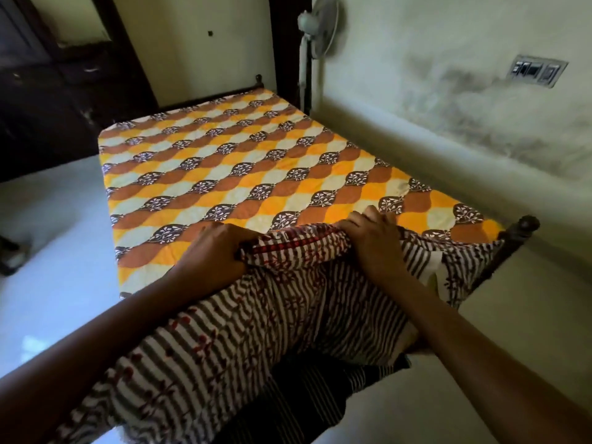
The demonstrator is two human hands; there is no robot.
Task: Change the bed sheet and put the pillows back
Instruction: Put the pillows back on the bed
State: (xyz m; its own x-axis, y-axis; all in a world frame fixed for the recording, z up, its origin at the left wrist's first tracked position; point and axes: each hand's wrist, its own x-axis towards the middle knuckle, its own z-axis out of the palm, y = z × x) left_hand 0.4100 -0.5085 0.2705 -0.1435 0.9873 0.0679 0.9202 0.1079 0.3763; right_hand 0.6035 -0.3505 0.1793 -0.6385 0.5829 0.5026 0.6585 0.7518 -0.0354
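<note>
An orange, brown and white patterned sheet [256, 168] lies flat over the bed, reaching its far end. At the near end, a bunched brown-and-white striped sheet [288, 302] with red floral print is draped over the bed's edge and hangs toward me. My left hand [214, 251] grips a gathered fold of it on the left. My right hand [374, 238] clutches the same fold on the right, knuckles up. No pillows are in view.
A dark bedpost knob [525, 225] stands at the near right corner. A pedestal fan [317, 30] stands at the far end by the stained wall, which carries a switch panel [538, 70]. Dark wooden cabinet [48, 91] at left; pale floor [54, 251] beside the bed.
</note>
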